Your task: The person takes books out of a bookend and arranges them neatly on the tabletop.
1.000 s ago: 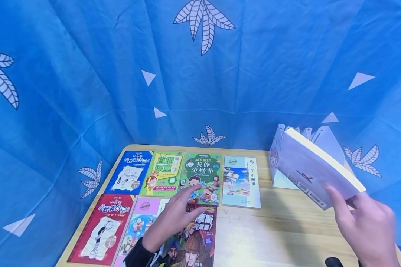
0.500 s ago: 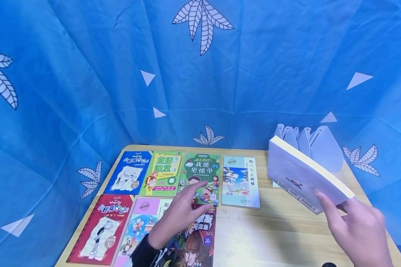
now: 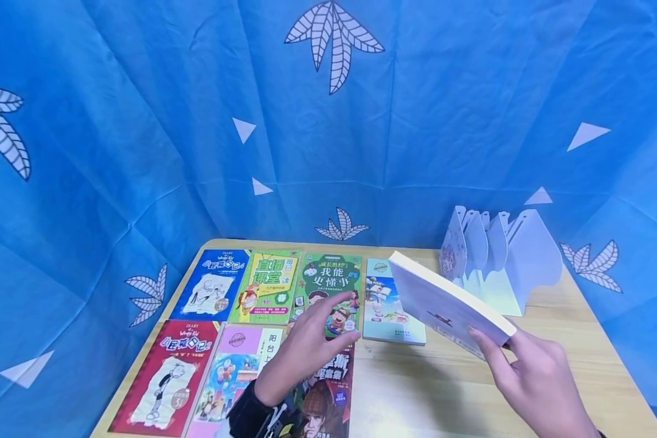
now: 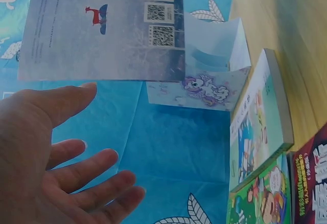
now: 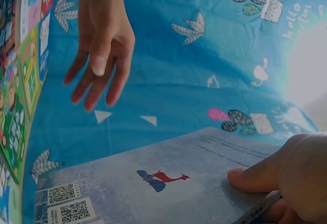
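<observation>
My right hand [image 3: 536, 371] grips a pale lilac-grey book [image 3: 443, 304] by one end, thumb on its back cover. A small red animal figure and printed codes show on that cover [image 5: 168, 183] in the right wrist view. The book hangs tilted above the table, over part of a light-blue book [image 3: 383, 331]. My left hand [image 3: 312, 347] hovers over the green book [image 3: 328, 267] and the dark detective book [image 3: 328, 407], fingers spread, holding nothing. In the left wrist view its thumb lies just below the held book's edge, apart from it.
A white divided book rack [image 3: 493, 249] stands at the back right. Flat on the wooden table [image 3: 569, 328] lie a blue book [image 3: 213, 286], a yellow-green book [image 3: 265, 286], a red book [image 3: 166, 377] and a pink book [image 3: 230, 371]. Blue curtain [image 3: 383, 152] hangs behind.
My right hand has carried the lilac-grey book leftward and a little lower, uncovering the white rack. My left hand has shifted slightly right, still empty.
</observation>
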Demonstrator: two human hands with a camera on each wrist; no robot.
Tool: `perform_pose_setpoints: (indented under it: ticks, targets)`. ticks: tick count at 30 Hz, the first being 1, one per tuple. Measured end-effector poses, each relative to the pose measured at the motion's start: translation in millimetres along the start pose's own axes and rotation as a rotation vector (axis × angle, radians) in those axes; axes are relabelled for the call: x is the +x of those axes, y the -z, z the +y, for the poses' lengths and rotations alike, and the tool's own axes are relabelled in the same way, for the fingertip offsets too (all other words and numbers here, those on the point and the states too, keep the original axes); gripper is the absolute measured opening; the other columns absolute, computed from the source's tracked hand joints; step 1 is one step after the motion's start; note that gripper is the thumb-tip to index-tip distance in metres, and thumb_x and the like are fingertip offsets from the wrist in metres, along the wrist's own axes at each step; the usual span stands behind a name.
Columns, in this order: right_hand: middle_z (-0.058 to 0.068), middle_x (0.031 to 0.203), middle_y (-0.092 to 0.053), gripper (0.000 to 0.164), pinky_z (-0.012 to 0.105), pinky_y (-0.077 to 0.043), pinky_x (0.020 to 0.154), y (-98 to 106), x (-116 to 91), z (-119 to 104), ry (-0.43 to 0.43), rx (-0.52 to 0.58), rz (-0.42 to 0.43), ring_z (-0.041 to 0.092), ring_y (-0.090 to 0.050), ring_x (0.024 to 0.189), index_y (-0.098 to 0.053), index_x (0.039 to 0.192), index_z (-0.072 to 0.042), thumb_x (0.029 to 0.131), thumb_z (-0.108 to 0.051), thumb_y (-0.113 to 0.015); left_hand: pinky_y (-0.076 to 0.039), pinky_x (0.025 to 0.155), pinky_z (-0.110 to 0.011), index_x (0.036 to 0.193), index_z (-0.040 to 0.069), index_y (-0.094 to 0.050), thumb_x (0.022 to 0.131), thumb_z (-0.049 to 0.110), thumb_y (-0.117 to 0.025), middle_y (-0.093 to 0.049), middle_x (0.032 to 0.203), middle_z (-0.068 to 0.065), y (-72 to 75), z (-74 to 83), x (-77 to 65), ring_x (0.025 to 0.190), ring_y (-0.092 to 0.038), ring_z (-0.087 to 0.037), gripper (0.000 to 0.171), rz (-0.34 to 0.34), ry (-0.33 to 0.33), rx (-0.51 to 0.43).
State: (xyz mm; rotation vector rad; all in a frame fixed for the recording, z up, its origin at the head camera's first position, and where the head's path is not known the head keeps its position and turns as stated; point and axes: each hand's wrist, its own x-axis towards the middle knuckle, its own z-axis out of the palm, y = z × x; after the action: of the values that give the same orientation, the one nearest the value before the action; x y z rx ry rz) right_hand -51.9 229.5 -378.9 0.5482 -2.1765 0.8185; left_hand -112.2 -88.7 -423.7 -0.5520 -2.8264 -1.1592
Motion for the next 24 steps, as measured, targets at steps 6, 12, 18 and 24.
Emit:
perform_pose_setpoints:
  ticks: [6, 12, 18, 24]
  targets:
    - [0.017, 0.08, -0.078, 0.026, 0.009, -0.047, 0.044, -5, -2, -6, -0.015, 0.029, -0.037, -0.008, -0.07, 0.073, -0.076, 0.109, -0.002, 0.097, -0.025, -0.075, -0.048, 0.115, -0.055, 0.153, 0.024, -0.049, 0.091, 0.041, -0.079, -0.061, 0.15, 0.003, -0.6, 4.4, 3.9, 0.142, -0.055, -0.024, 0.071, -0.012, -0.009, -0.071]
    - [0.017, 0.081, -0.079, 0.027, 0.009, -0.049, 0.045, -13, -4, -7, 0.039, 0.068, -0.048, -0.001, -0.073, 0.071, -0.076, 0.107, -0.001, 0.099, -0.027, -0.072, -0.048, 0.115, -0.055, 0.154, 0.021, -0.048, 0.087, 0.038, -0.082, -0.06, 0.151, -0.001, -3.2, 7.7, 6.7, 0.14, -0.056, -0.025, 0.076, -0.022, -0.031, -0.126]
    - [0.013, 0.082, -0.079, 0.036, 0.007, -0.047, 0.047, -13, -4, -10, 0.05, 0.092, -0.089, -0.004, -0.068, 0.069, -0.076, 0.106, -0.003, 0.103, -0.037, -0.064, -0.052, 0.112, -0.051, 0.154, 0.018, -0.048, 0.083, 0.034, -0.085, -0.062, 0.149, -0.004, -5.5, 11.1, 8.2, 0.138, -0.059, -0.025, 0.082, 0.009, -0.091, -0.149]
    - [0.013, 0.088, -0.08, 0.028, 0.007, -0.049, 0.05, -15, -5, -12, 0.064, 0.131, -0.129, -0.003, -0.071, 0.075, -0.076, 0.11, -0.004, 0.102, -0.029, -0.068, -0.056, 0.108, -0.045, 0.144, 0.019, -0.058, 0.078, 0.029, -0.088, -0.07, 0.137, -0.002, -8.6, 14.3, 9.7, 0.131, -0.065, -0.021, 0.073, 0.047, -0.198, -0.212]
